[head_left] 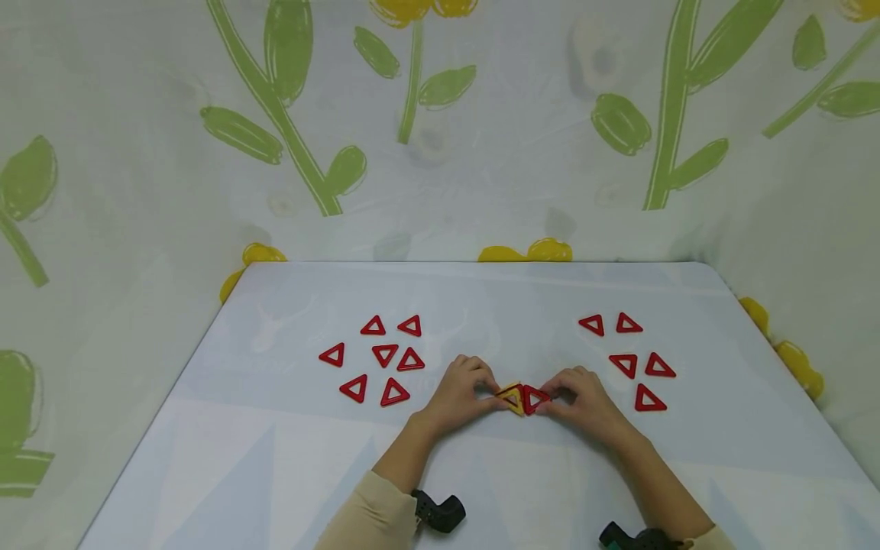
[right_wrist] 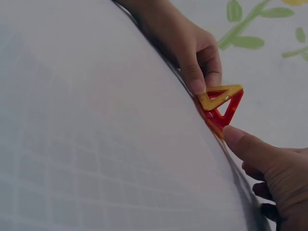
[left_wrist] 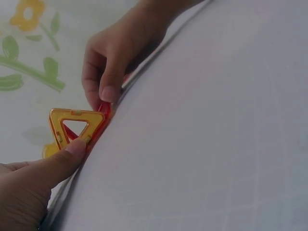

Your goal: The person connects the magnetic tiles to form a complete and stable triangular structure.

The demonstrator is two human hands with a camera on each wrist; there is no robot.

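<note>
In the head view my left hand (head_left: 462, 396) pinches a yellow triangular magnetic tile (head_left: 517, 389) between thumb and fingers. Close against it stands a red triangular magnetic tile (head_left: 528, 409), which my right hand (head_left: 583, 399) pinches from the other side. The left wrist view has the yellow tile (left_wrist: 62, 114) raised in front, with its middle open and red showing behind. From the right wrist, the red tile (right_wrist: 234, 107) appears beside and partly behind the yellow one (right_wrist: 232, 90). Whether their edges are joined, I cannot tell.
Several red triangular tiles (head_left: 354, 388) lie loose on the table (head_left: 275, 305) to the left of the hands. Another group of red triangular tiles (head_left: 649, 399) lies to the right. A flower-patterned curtain (head_left: 481, 191) hangs behind the table's far edge.
</note>
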